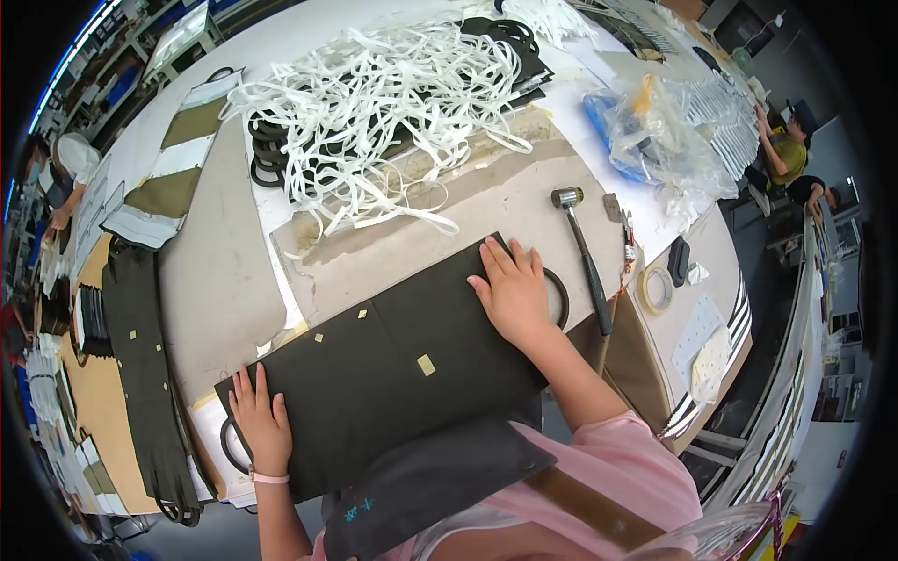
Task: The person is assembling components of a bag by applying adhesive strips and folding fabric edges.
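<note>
A wide black fabric panel [374,393] lies flat before me, its near edge against my dark apron [421,491]. Small pale yellow patches dot it, the largest patch [427,365] near the middle. My left hand [260,421] rests palm down on the panel's left end, fingers stretched out. On the upper right part lies my right hand [514,290], flat with fingers a little apart. A dark loop handle [558,297] sticks out beyond the right end, and another loop [229,443] beyond the left end.
Tangled white straps [383,103] cover dark pieces at the back. To the right are a hammer [587,262], a tape roll [656,289] and clear plastic bags [659,131]. Stacked black panels [140,365] lie at left, near olive and white pieces [173,168]. Other people work farther off.
</note>
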`<action>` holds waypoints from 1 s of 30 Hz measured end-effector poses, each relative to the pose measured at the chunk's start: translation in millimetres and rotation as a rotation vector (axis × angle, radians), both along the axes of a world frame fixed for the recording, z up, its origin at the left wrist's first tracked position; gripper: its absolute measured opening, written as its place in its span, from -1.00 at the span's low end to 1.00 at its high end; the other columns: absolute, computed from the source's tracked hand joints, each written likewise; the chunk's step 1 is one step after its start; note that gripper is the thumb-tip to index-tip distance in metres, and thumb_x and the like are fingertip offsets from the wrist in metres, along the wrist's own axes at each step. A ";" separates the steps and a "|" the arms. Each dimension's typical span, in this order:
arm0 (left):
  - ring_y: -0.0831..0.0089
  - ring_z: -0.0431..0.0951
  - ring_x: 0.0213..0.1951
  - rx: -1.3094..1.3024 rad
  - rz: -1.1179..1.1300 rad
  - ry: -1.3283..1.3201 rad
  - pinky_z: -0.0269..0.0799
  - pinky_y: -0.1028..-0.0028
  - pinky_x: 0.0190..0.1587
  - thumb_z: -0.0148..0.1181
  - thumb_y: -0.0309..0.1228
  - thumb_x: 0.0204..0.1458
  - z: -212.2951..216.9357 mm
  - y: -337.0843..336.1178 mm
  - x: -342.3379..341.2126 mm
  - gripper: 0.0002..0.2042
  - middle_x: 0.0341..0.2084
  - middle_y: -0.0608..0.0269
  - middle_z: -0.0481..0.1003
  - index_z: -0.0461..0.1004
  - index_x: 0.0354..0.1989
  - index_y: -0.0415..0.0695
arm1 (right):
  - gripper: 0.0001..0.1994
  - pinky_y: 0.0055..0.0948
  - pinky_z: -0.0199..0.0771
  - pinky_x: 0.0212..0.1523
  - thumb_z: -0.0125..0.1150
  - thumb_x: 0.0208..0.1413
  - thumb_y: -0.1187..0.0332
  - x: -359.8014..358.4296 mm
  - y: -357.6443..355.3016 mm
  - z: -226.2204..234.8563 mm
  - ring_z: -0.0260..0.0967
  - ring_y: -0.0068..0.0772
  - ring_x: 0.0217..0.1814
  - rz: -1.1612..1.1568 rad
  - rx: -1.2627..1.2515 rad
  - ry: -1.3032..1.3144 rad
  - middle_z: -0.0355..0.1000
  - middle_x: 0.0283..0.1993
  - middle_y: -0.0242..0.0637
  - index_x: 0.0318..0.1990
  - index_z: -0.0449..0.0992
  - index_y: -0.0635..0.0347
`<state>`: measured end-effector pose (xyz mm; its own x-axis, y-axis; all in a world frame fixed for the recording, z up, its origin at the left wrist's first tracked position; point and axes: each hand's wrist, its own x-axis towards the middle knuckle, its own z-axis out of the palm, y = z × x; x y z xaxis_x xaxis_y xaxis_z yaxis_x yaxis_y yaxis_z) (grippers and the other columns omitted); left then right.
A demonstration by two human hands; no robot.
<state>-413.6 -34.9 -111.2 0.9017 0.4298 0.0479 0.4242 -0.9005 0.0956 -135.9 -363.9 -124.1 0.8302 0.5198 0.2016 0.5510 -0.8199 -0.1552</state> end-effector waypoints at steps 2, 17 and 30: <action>-0.06 0.03 0.42 -0.007 0.012 0.010 -0.13 0.02 0.42 -0.02 -0.35 0.21 -2.4 0.5 -0.7 -0.46 0.41 -0.07 0.06 0.18 0.39 -0.10 | -0.45 0.20 -0.05 0.40 -0.02 0.31 0.02 6.2 2.4 -1.1 0.14 0.14 0.41 -0.037 0.003 0.004 0.28 0.37 -0.22 0.24 0.39 0.30; -0.04 0.00 0.44 -0.003 0.013 0.003 -0.12 0.06 0.42 -0.04 -0.33 0.21 -3.0 1.1 3.8 -0.46 0.42 -0.05 0.06 0.19 0.39 -0.11 | -0.44 0.32 -0.26 0.44 -0.09 0.32 -0.03 13.8 11.0 3.8 0.01 0.06 0.50 -0.112 -0.140 -0.015 0.29 0.37 -0.24 0.24 0.42 0.23; -0.01 0.02 0.44 0.010 0.007 -0.032 -0.11 0.07 0.42 -0.01 -0.33 0.20 -3.2 0.9 2.9 -0.46 0.42 -0.04 0.07 0.21 0.38 -0.09 | -0.42 0.43 -0.32 0.40 -0.15 0.34 -0.07 19.8 0.3 7.6 -0.03 0.02 0.52 -0.143 -0.144 0.041 0.24 0.41 -0.34 0.31 0.35 0.14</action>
